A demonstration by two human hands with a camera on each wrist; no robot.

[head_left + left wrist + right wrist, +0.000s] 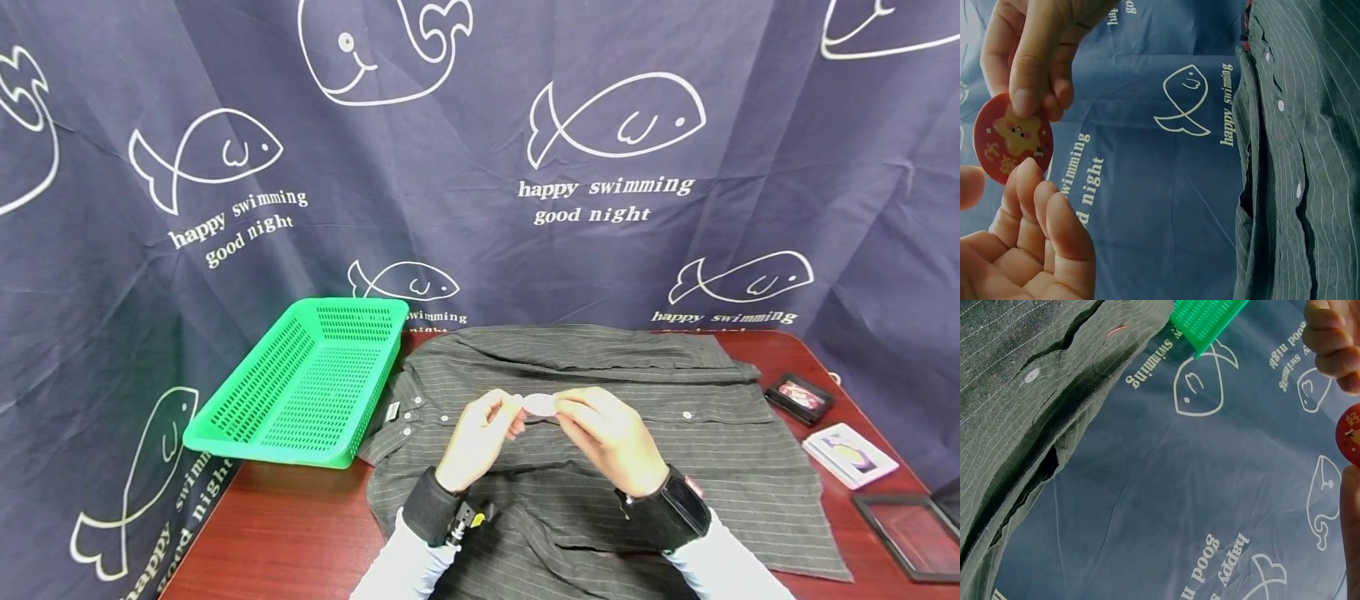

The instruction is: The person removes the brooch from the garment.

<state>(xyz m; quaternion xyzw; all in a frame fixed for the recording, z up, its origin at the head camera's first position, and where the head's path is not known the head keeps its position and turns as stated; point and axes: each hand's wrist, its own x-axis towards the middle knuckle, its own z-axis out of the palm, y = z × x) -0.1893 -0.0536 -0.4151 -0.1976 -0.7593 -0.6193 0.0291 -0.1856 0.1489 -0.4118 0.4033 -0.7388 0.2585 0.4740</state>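
Round badge (539,405) held up between both hands, above the middle of the striped shirt (600,433); red printed face with a cartoon figure shows in the left wrist view (1013,139), pale back toward the head camera; right hand (611,437) pinches its edge, thumb and fingers curled on it; left hand (480,437) touches the opposite edge with its fingertips (1027,172), fingers half bent, thumb just beside the rim, so it reads as a light pinch too; right wrist view catches only a sliver of the badge (1350,434); shirt lies flat and buttoned on the red-brown table (300,533); badge clear of the cloth, not pinned; looks like early handling, attaching or placing not yet done; green basket (300,387) left of the shirt, holding nothing visible; small black box (798,397), card (850,454) and dark tray (911,533) at the right edge; fish-print cloth (480,167) behind.
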